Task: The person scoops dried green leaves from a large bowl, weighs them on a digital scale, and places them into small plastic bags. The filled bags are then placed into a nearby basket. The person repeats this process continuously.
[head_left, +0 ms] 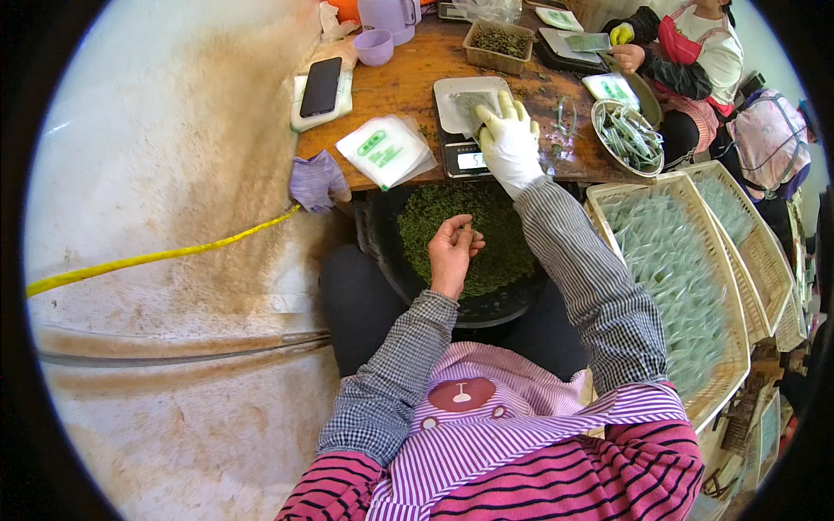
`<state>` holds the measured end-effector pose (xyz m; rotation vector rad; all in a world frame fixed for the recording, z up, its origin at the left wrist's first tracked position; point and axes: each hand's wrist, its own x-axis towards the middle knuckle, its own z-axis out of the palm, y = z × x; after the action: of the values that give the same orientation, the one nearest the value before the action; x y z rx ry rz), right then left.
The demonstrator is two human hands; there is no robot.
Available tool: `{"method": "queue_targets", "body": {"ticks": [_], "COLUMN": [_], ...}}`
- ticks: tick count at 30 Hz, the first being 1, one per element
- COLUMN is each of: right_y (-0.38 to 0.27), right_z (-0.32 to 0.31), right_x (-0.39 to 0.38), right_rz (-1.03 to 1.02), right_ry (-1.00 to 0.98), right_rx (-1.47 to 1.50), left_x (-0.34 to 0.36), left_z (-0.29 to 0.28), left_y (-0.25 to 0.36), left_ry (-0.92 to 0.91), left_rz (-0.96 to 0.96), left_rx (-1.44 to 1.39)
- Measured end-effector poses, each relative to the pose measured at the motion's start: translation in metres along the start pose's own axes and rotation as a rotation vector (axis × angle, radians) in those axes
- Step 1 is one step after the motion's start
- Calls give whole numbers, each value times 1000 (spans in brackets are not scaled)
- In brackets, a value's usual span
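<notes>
My right hand (511, 146), in a white glove with yellowish fingertips, is over the right side of a digital scale (448, 91). Its thumb and fingers pinch the edge of a small clear plastic bag (471, 106) of green leafy bits on the white weighing pan. The palm side is hidden. My left hand (455, 253) is bare, its fingers curled together above a dark round tub (473, 319). Whatever lies between those fingertips is too small to make out. Loose green leafy material (434, 213) fills the tub between my knees.
Flat printed bags (387, 152) and a phone (321, 88) lie on the wooden table (417, 69). A basket of packets (627, 139) sits right; crates of filled bags (673, 286) stand beside me. A co-worker (695, 61) works at far right. A yellow hose (165, 253) runs left.
</notes>
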<state>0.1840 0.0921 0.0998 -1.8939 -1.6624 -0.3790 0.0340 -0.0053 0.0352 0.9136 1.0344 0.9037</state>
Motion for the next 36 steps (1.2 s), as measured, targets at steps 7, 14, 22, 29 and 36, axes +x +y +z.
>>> {"method": "queue_targets", "body": {"ticks": [7, 14, 22, 29, 36], "right_y": [0, -10, -5, 6, 18], "right_z": [-52, -36, -45, -26, -7], "right_x": [-79, -173, -168, -134, -6], "right_rz": [-11, 348, 344, 149, 171], "right_ry": [39, -391, -349, -44, -80], "right_rx": [308, 882, 756, 396, 159], "left_x": [-4, -11, -16, 4, 24], "left_z": [8, 0, 2, -10, -12], "left_y": [2, -26, -27, -12, 19], "left_ry": [-3, -59, -107, -95, -34], "left_rz": [54, 205, 205, 337, 462], "left_rx": [-4, 168, 261, 762, 864]}}
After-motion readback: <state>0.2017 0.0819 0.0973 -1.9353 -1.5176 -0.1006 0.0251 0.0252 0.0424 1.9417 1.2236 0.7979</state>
